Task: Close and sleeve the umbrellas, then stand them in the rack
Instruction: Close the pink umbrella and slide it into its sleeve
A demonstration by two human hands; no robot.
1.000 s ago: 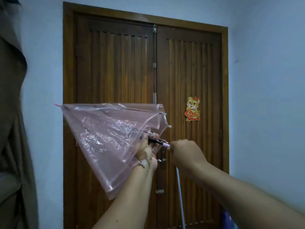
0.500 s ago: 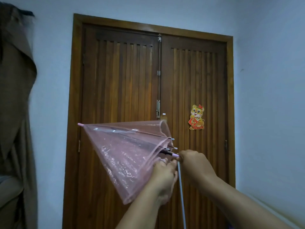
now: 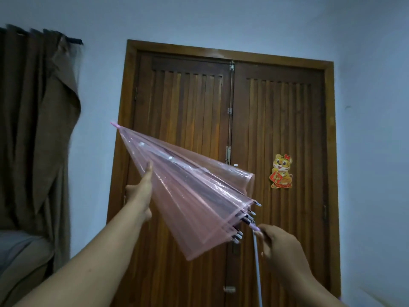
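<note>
A transparent pink umbrella [image 3: 190, 196] is folded in but loose, held up in front of the door with its tip pointing up and to the left. My left hand [image 3: 141, 193] lies flat against the canopy's left side, fingers straight, some way below the tip. My right hand [image 3: 278, 247] grips the umbrella's handle end just past the rib tips at the lower right. A thin pale strap or rod [image 3: 257, 269] hangs down beside that hand. No sleeve or rack is in view.
A brown wooden double door [image 3: 276, 129] with a tiger sticker [image 3: 281, 171] fills the wall ahead. Brown curtains [image 3: 33, 118] hang at the left above a grey cushion [image 3: 20, 247]. Pale walls surround the door.
The umbrella's tip swung upward and the canopy tilted. My left hand left the rib ends and slid up to the canopy's side. The camera tilted up.
</note>
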